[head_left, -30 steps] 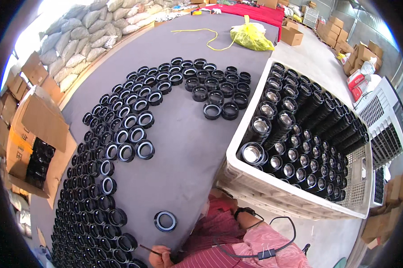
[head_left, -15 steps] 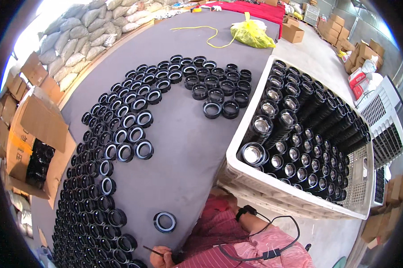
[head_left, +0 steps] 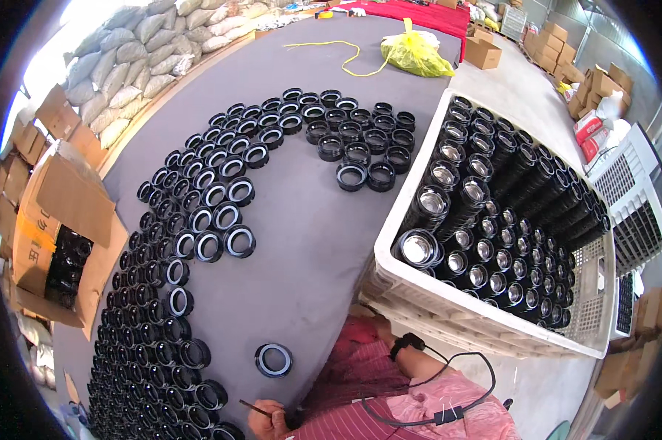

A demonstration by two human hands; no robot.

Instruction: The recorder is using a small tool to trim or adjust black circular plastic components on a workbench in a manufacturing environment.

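My left hand (head_left: pixel 268 420), at the lower edge of the table, is closed round a thin dark stick (head_left: pixel 255 405) that points left, toward the rows of rings. Just beyond its fingers one black ring (head_left: pixel 274 360) with a pale inner band lies flat on the grey tabletop (head_left: pixel 294 293), apart from the others. Many similar black rings (head_left: pixel 241 191) stand in curved rows along the left and far side. My right forearm (head_left: pixel 420 364), with a black band at the wrist, reaches toward the table edge. Its hand is mostly hidden against red cloth, so its fingers cannot be read.
At the right a white plastic crate (head_left: pixel 485 315) holds many stacked black ring parts. A black cable (head_left: pixel 485 359) loops over my pink sleeve. A yellow bag (head_left: pixel 416 56) sits at the far end. An open cardboard box (head_left: pixel 74 198) with dark parts stands on the left.
The whole view has shifted very slightly. My left hand keeps hold of the stick, and the single ring keeps its place on the table.
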